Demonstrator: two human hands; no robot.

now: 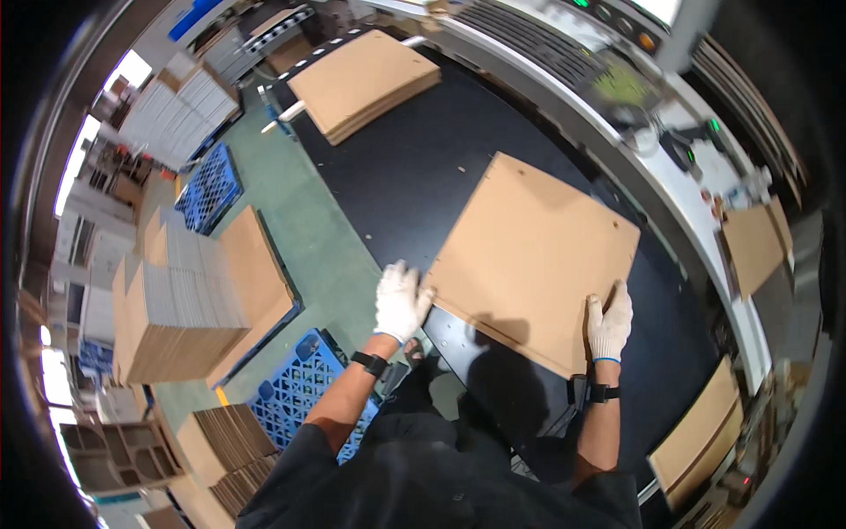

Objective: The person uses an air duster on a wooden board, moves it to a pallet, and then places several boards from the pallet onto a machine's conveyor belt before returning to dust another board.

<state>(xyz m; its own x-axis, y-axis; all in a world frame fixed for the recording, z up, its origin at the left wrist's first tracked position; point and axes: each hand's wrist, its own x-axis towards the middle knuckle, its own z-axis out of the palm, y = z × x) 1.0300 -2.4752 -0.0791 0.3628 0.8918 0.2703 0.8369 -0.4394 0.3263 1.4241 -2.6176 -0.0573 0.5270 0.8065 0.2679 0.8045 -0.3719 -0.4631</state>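
Note:
A square brown cardboard sheet with small holes near its edges lies on the black worktable in front of me. Whether it is one sheet or a thin stack I cannot tell. My left hand, in a white knit glove, is beside its left corner, thumb against the edge and fingers stretched out. At the sheet's right edge, my right hand, gloved too, has its thumb on top and its fingers along the outer side. A dark band circles each wrist.
A stack of cardboard sheets sits at the table's far end. To the right runs a long machine with controls. Left on the green floor are blue plastic pallets and tall cardboard stacks. More cardboard leans at the lower right.

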